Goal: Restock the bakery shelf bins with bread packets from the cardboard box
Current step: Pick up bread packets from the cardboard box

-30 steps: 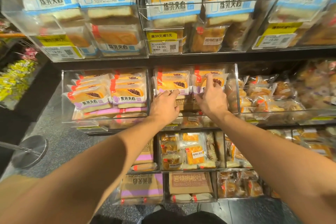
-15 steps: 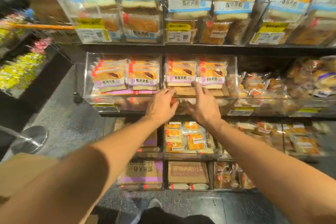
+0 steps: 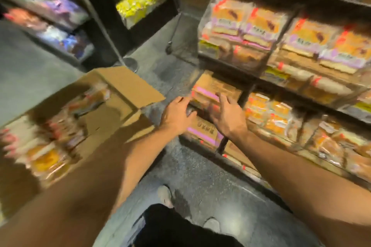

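Note:
The frame is blurred by a fast head turn. An open cardboard box [image 3: 122,86] stands at my left, with bread packets [image 3: 46,158] inside. At the right, clear shelf bins [image 3: 236,26] hold orange-and-purple bread packets [image 3: 259,26]. My left hand [image 3: 176,115] and my right hand [image 3: 226,115] hang in the air with loose fingers and hold nothing, in front of the lower shelves and between the box and the bins.
Lower bins hold brown cartons [image 3: 202,132] and more wrapped buns [image 3: 277,118]. A dark speckled floor [image 3: 192,170] runs below, with my shoes [image 3: 164,194] on it. Another rack with colourful packs [image 3: 50,16] and a metal stand [image 3: 128,62] lie at the far left.
Both hands have come away from the purple-label packets in the middle bin and dropped lower. My view has swung left and down, bringing the cardboard box into sight.

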Demonstrator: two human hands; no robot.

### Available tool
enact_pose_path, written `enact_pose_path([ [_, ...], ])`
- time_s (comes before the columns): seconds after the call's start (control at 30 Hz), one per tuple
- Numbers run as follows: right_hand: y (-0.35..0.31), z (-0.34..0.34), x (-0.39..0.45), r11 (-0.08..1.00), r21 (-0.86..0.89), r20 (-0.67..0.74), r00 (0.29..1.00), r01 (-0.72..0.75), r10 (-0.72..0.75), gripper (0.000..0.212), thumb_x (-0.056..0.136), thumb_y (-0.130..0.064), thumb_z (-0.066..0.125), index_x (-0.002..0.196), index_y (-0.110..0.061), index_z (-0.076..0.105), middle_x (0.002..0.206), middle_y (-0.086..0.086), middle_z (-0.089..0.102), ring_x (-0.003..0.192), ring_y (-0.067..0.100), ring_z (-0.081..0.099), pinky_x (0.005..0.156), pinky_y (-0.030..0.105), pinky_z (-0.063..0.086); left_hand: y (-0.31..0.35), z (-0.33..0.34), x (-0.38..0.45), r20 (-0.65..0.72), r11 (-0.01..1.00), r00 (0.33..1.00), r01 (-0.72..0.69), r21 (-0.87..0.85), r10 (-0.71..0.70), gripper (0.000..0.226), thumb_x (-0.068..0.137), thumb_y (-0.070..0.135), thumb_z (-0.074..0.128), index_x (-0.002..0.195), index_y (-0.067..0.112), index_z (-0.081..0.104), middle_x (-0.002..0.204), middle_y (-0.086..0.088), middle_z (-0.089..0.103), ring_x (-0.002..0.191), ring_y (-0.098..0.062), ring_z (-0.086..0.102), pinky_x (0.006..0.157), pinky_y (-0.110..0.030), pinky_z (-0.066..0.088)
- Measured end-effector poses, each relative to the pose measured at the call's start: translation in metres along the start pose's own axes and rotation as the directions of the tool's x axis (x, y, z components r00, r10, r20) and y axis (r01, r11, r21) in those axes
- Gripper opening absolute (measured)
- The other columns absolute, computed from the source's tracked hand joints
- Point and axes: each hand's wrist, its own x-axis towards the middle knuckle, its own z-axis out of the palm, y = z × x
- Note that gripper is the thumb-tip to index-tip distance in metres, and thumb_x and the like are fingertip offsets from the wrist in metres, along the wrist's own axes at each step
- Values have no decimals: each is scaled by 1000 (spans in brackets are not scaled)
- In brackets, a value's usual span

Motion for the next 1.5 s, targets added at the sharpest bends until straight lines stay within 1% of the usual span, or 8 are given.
enact_pose_path([
  [0.17, -87, 64, -6, 993, -11, 169, 979, 114, -111, 59, 86, -28, 68, 136, -14, 42, 129, 17, 53, 117, 39, 53, 90, 41, 45, -98, -43, -56, 12, 977, 977, 211, 17, -212, 54, 86, 35, 72, 134, 19, 55, 128, -11, 60, 120, -31, 55, 100, -37, 45],
  [0.33, -202, 148, 2, 974, -37, 303, 931, 224, -203, 59, 90, -33, 63, 141, -16, 38, 132, 16, 50, 114, 39, 54, 80, 39, 44, -212, -104, -101, -14, 922, 921, 388, -17, -388, 50, 87, 36, 70, 133, 22, 56, 123, -12, 61, 115, -31, 58, 97, -32, 46],
  [0.4, -248, 181, 5, 965, -41, 347, 910, 258, -229, 59, 91, -35, 63, 140, -15, 37, 132, 15, 49, 116, 39, 53, 84, 41, 47, -257, -132, -117, 8, 903, 903, 430, 25, -430, 52, 89, 34, 68, 136, 19, 54, 125, -14, 61, 117, -32, 56, 97, -31, 42],
  [0.57, -348, 254, 14, 931, 39, 405, 846, 364, -347, 57, 85, -31, 65, 137, -23, 44, 125, 10, 52, 108, 36, 56, 82, 39, 47, -363, -181, -154, -17, 833, 837, 547, 89, -547, 60, 88, 51, 54, 140, 21, 49, 143, -11, 52, 130, -32, 47, 103, -35, 41],
  [0.73, -412, 320, 36, 888, 39, 472, 775, 458, -421, 54, 88, -32, 62, 139, -23, 46, 123, 8, 53, 107, 31, 57, 84, 35, 49, -435, -198, -163, -5, 750, 753, 656, 85, -658, 54, 93, 39, 61, 142, 23, 45, 135, -11, 56, 123, -34, 52, 96, -37, 45],
  [1.1, -455, 484, 126, 810, 38, 639, 610, 585, -470, 62, 85, -32, 70, 141, -19, 48, 131, 8, 51, 119, 30, 52, 98, 39, 49, -564, -144, -113, 13, 595, 595, 803, -34, -803, 51, 93, 29, 60, 141, 18, 49, 129, -13, 63, 117, -34, 58, 94, -35, 47],
  [1.37, -451, 579, 162, 803, 41, 711, 547, 594, -441, 60, 85, -28, 66, 140, -30, 41, 137, 8, 39, 118, 32, 50, 94, 38, 49, -641, -89, -82, -60, 584, 581, 810, -49, -811, 40, 88, 14, 59, 128, 14, 61, 119, -13, 68, 109, -34, 63, 95, -41, 50],
  [1.5, -441, 604, 162, 861, 32, 719, 586, 508, -373, 33, 92, -38, 53, 124, -33, 48, 126, 4, 45, 113, 31, 50, 83, 40, 47, -658, -66, -71, -53, 619, 617, 784, -41, -785, 41, 86, 10, 53, 127, 16, 60, 119, -13, 66, 107, -38, 62, 89, -46, 52],
])
